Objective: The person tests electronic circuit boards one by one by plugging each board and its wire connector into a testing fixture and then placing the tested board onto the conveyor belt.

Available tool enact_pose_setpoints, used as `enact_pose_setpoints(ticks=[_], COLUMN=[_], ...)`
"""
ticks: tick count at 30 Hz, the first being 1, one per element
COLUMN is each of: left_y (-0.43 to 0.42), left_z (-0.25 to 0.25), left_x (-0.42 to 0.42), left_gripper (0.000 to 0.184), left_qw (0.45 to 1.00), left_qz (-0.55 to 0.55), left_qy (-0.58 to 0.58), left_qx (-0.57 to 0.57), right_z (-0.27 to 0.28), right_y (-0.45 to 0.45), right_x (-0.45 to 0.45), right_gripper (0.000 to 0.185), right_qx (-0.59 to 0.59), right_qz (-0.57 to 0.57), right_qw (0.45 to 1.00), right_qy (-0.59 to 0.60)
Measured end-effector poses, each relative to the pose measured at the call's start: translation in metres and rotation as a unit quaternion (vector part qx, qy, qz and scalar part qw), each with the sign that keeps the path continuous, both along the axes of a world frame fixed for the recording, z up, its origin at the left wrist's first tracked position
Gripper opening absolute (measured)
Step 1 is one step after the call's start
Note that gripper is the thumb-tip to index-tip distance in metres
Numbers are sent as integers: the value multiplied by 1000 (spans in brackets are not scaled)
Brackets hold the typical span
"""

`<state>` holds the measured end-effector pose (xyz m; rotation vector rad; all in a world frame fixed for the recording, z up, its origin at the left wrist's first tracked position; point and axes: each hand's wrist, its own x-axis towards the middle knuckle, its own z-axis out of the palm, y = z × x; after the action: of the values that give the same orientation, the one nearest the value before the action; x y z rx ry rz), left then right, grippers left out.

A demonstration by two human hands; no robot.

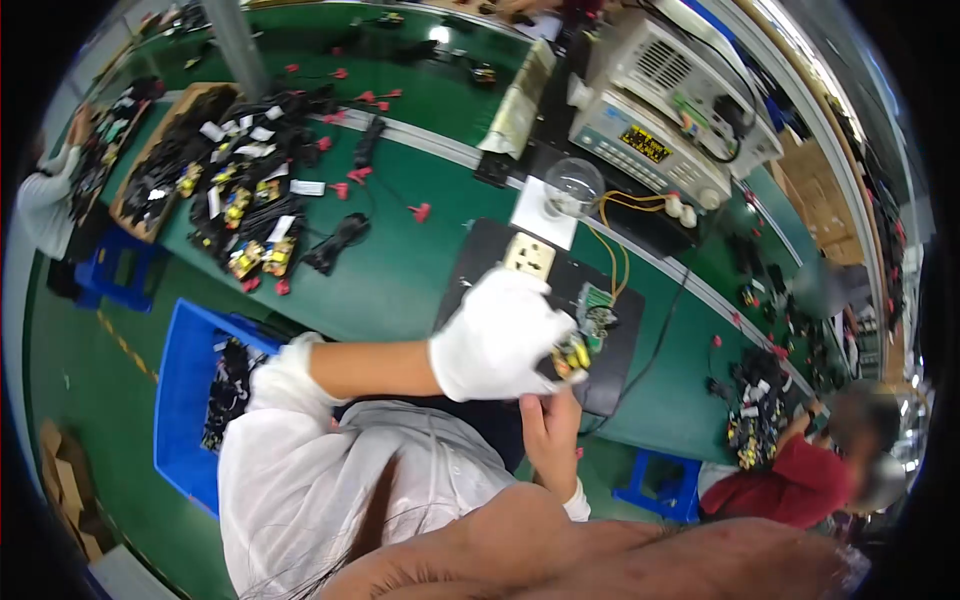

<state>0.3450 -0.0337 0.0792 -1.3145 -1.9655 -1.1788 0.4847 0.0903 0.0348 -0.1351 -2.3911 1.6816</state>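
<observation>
My left hand [500,335], in a white glove, reaches across the black mat and pinches a small circuit board [572,355] with yellow parts. Just below it is my bare right hand [550,432], its thumb raised and its fingers curled close to the board's lower edge. What those fingers hold, if anything, is hidden. A cream socket outlet [529,257] sits beyond the glove. Beside the held board, a green circuit board [597,305] with yellow wires lies on the black mat [480,245].
Behind the mat are a clear glass bulb [573,187] and a bench meter [645,148]. Boards with black cables [245,200] pile up at left on the green table [400,270]. A blue bin [180,400] stands beside me. People sit at far left and right.
</observation>
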Motion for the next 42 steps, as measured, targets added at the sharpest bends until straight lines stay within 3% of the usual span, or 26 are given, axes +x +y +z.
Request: enact_pose_setpoints(ticks=[1, 2, 4, 5, 8, 10, 11, 13, 14, 15, 16, 18, 20, 21, 23, 26, 30, 31, 33, 34, 36, 38, 39, 41, 42], left_y=[4, 8, 10, 10, 14, 12, 9, -22, -46, -72, -95, -153, -208, -231, -261, -281, -294, -301, -310, -311, -312, -289, -286, -285, -278], left_z=[-2, 2, 3, -1, -12, -15, -14, 6, 13, 19, 21, 15, -3, -17, -37, -50, -35, -39, -45, -41, -26, -4, 0, 0, 5], left_x=[7, 12, 22, 25, 26, 24, 21, -2, -17, -33, -49, -80, -98, -105, -119, -127, -132, -135, -138, -143, -140, -135, -137, -154, -160], left_gripper=[48, 44, 33, 28, 36, 37, 36, 37, 34, 30, 29, 30, 36, 42, 50, 59, 63, 63, 55, 46, 41, 32, 30, 32, 34], left_qw=[1000, 999, 998, 996, 979, 973, 970, 988, 996, 982, 956, 879, 775, 719, 663, 730, 735, 736, 817, 829, 823, 791, 786, 816, 827], left_qz=[-6, 0, 8, 8, -53, -109, -134, -82, 26, 141, 266, 452, 581, 634, 629, 580, 555, 556, 493, 398, 252, 192, 140, 106, 87], left_qy=[5, 13, 44, 67, 139, 142, 136, 118, 78, 103, 110, 72, 26, 79, -141, -146, -289, -287, -291, -392, -486, -520, -526, -477, -450], left_qx=[24, 36, 53, 55, 140, 145, 151, 51, -27, -70, -51, -133, -245, -273, -381, -331, -262, -258, -73, 35, 153, 260, 293, 309, 325], right_z=[-22, -35, -35, -43, -55, -57, -60, -8, 1, 6, 0, 32, 77, 82, 84, 84, 48, 26, 6, -17, -49, -79, -87, -95, -92], right_y=[-7, -22, -39, -40, -33, -35, -24, 7, 24, 54, 107, 160, 213, 237, 292, 345, 403, 417, 395, 400, 391, 394, 390, 392, 386], right_x=[-3, -4, -9, -10, 1, 8, 3, 12, 19, 30, 60, 53, 45, 31, 6, -40, -107, -124, -143, -155, -169, -175, -178, -183, -181], right_gripper=[46, 65, 81, 86, 89, 88, 68, 47, 36, 46, 53, 58, 57, 52, 44, 42, 42, 43, 48, 50, 51, 48, 48, 48, 49], right_qx=[86, -71, -180, -162, -72, -44, -63, -128, -9, 160, 113, -63, -81, -57, -5, 166, 212, 132, 103, 62, 27, 28, 191, 356, 375], right_qz=[-27, -72, -116, -135, -195, -270, -165, -88, -274, -415, -398, -247, -206, -217, -255, -348, -300, -290, -297, -287, -296, -233, -245, -263, -266], right_qw=[987, 977, 943, 933, 923, 907, 882, 908, 893, 850, 881, 875, 922, 924, 923, 883, 880, 906, 926, 940, 948, 971, 950, 896, 887], right_qy=[131, 187, 255, 291, 323, 320, 437, 388, 357, 282, 230, 411, 318, 309, 289, 267, 300, 278, 210, 173, 111, 40, 43, -34, -54])
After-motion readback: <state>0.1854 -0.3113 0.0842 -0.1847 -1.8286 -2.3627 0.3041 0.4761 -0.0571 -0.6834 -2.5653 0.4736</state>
